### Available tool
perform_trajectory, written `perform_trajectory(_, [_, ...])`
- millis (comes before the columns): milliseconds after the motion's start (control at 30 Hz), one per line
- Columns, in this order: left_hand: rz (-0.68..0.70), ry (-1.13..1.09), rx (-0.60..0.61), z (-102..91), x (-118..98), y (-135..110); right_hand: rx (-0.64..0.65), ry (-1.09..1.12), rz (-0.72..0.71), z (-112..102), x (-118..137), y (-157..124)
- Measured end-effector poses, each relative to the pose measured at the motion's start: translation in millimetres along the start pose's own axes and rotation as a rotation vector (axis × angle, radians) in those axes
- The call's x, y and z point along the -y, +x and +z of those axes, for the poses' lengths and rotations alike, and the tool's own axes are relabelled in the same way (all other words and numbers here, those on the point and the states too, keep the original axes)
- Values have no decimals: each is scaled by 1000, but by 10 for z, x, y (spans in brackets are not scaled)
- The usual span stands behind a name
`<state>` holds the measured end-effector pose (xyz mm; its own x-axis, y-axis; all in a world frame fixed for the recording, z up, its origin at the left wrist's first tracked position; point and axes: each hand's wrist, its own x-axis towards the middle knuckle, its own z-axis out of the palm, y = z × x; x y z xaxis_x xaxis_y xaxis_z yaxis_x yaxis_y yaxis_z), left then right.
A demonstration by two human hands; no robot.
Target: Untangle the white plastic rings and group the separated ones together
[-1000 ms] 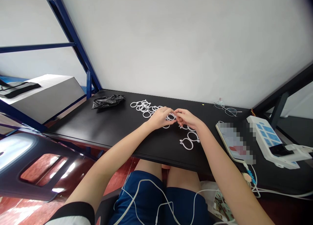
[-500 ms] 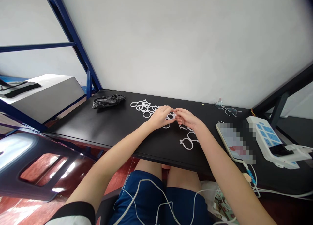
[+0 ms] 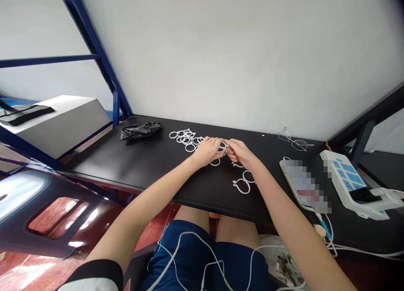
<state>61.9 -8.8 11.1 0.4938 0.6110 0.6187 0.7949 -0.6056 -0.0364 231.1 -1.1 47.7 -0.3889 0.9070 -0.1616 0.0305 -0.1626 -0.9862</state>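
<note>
My left hand [image 3: 206, 152] is closed with its fingertips on a white curtain ring [image 3: 224, 147]. My right hand [image 3: 240, 152] pinches the same ring from the right, so both hands grip it just above the black table. Fingers partly cover the ring, and whether its clasp is joined cannot be made out. Left of my left hand lies a loose cluster of white rings [image 3: 190, 151]. Another ring [image 3: 215, 165] lies below that hand. Several more rings [image 3: 242, 193] lie near my right wrist, partly hidden by the forearm.
A crumpled black plastic bag [image 3: 141, 131] lies at the left of the black table [image 3: 126, 164]. Glasses [image 3: 299, 145], a phone [image 3: 299, 181] and a white power strip [image 3: 344, 177] are on the right. White cables [image 3: 192, 233] cross my lap. A blue metal frame [image 3: 104, 68] rises at left.
Both hands stay on the ring, with only a slight shift of the fingers and a small turn of the ring. The other rings lie as before.
</note>
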Motion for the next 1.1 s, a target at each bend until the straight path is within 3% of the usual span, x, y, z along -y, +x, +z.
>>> perform_trajectory(333, [37, 45, -4, 68, 6, -23, 5, -149, 39, 69, -11, -6])
perform_trajectory(1100, [71, 15, 11, 84, 24, -13, 28, -59, -2, 139, -60, -3])
